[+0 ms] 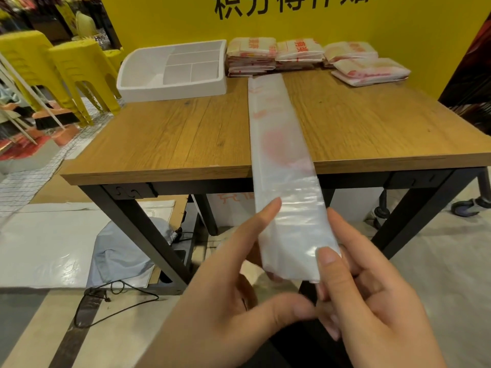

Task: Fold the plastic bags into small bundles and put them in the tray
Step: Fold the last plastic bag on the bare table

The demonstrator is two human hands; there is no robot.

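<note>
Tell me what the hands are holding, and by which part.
The folded bag, by its near end, off the table. The right hand pinches the near corner; the left hand holds the left edge.

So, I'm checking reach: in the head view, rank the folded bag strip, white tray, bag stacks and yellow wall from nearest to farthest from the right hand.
1. The folded bag strip, pinched in the right hand.
2. The white tray, far left, and bag stacks, along the far edge: too close to call.
3. The yellow wall, behind both.
</note>
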